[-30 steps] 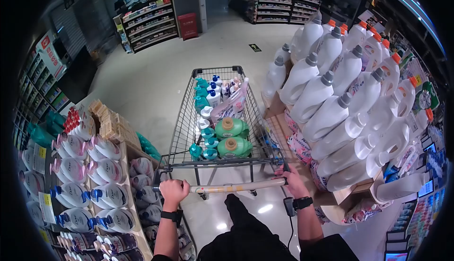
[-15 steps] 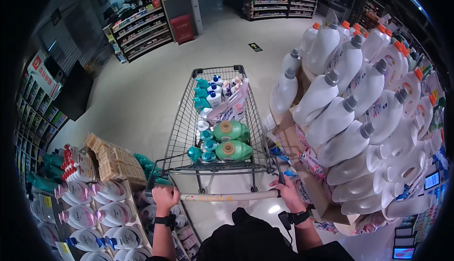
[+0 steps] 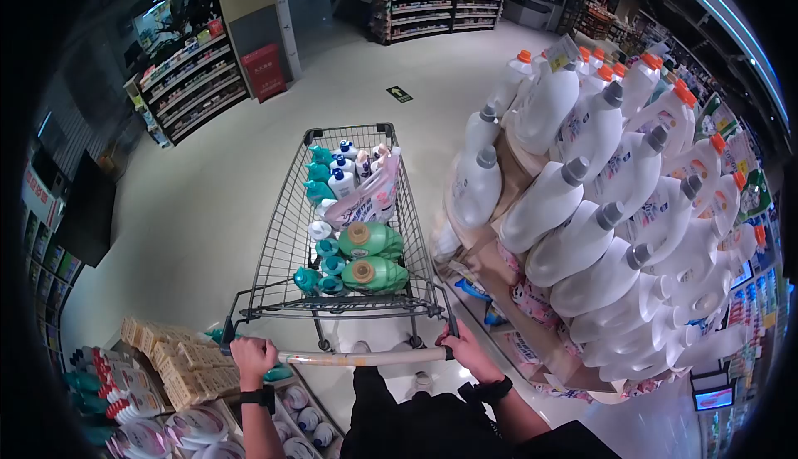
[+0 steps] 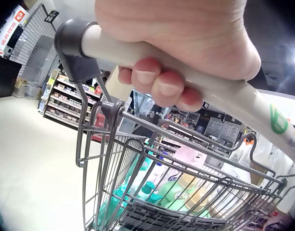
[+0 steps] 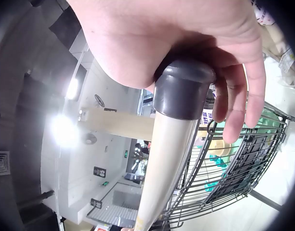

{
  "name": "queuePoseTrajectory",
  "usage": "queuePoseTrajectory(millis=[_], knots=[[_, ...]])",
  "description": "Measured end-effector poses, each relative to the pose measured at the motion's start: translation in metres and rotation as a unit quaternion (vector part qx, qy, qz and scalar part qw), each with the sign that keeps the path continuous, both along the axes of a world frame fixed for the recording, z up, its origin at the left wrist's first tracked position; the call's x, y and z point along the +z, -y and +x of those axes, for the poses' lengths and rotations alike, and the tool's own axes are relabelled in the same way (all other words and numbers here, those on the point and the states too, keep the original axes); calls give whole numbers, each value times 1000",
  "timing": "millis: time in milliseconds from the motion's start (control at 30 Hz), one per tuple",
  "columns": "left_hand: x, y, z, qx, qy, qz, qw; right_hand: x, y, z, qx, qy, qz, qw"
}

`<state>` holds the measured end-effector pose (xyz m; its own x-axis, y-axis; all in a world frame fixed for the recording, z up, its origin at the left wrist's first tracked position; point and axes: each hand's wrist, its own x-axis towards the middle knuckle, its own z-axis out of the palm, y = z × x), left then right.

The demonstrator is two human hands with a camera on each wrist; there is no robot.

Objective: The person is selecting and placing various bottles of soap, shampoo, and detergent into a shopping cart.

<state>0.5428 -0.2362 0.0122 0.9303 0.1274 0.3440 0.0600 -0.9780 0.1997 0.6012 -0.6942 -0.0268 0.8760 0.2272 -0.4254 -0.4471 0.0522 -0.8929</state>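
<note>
Left hand (image 3: 250, 352) and right hand (image 3: 462, 348) both clamp the cart handle (image 3: 357, 358); I should steer wide of the white jug stack (image 3: 582, 210).

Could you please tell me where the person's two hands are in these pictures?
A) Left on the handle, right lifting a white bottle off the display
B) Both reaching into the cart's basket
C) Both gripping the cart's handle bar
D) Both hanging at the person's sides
C: the left hand and the right hand each grip one end of the handle bar.
</note>
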Motion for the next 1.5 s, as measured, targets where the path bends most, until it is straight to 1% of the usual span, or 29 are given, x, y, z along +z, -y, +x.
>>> queuePoseTrajectory(millis=[100,167,200,267,400,467,567,600,633,700,733,767,800,833,867,900,933,967,1000,1033,1067,1100,1167,1233,1267,1300,1367,1433,1500], knots=[[-3,71,37,4,-16,14,1000,-27,75,50,21,-14,12,1000],[-2,95,61,19,-31,-17,999,-31,97,80,28,-20,24,999],[-2,93,76,11,-32,-15,999,-32,97,88,20,-20,26,999],[-3,75,101,-3,-35,-10,999,-35,84,101,3,-8,24,1000],[9,32,150,-23,-45,3,999,-30,35,131,-32,-1,41,999],[12,21,174,-46,-48,-8,998,-36,24,144,-47,-9,45,998],[10,6,215,-52,-44,6,998,-26,9,168,-66,-11,35,997],[16,5,225,-55,-42,-20,997,-23,2,176,-80,-3,36,996],[18,3,239,-56,-43,-18,997,-20,-6,184,-94,5,37,995],[17,-3,264,-66,33,-44,996,-9,-18,197,-116,8,17,993],[18,-2,273,-50,14,-34,998,-6,-24,203,-136,12,-6,991],[15,8,280,-45,40,-50,997,-12,-27,210,-137,10,-3,990],[18,34,287,-40,67,-66,995,-21,-27,216,-141,30,-22,989],[21,61,293,-92,92,-94,987,-26,-28,224,-145,51,-41,987],[26,90,298,-118,43,-104,987,-16,-30,232,-139,47,-80,986],[26,117,303,-158,-2,-92,983,-3,-31,237,-141,48,-77,986],[24,141,310,-197,-15,-53,979,11,-30,241,-133,50,-146,979],[14,157,318,-181,-11,-14,983,25,-27,246,-124,52,-215,967],[8,164,328,-139,31,-21,990,35,-22,250,-149,168,-327,918],[3,165,337,-139,31,-16,990,48,-13,254,-169,280,-431,841],[1,163,344,-157,38,-20,987,84,-3,258,-134,264,-390,872],[-1,159,351,-176,44,-24,983,132,6,266,-99,247,-348,899],[-1,153,364,-180,46,-11,983,220,14,279,0,274,-284,919],[-2,147,375,-197,83,-18,977,290,17,285,66,400,-330,852],[-3,145,384,-195,81,-14,977,320,11,284,54,443,-367,816],[-3,143,397,-214,95,-21,972,346,1,282,40,485,-402,776],[0,134,416,-224,100,-18,969,382,-16,287,33,548,-371,749],[-4,132,443,-232,100,-18,967,397,-30,302,40,534,-371,758],[-6,124,462,-233,99,-16,967,398,-35,313,42,521,-380,763]])
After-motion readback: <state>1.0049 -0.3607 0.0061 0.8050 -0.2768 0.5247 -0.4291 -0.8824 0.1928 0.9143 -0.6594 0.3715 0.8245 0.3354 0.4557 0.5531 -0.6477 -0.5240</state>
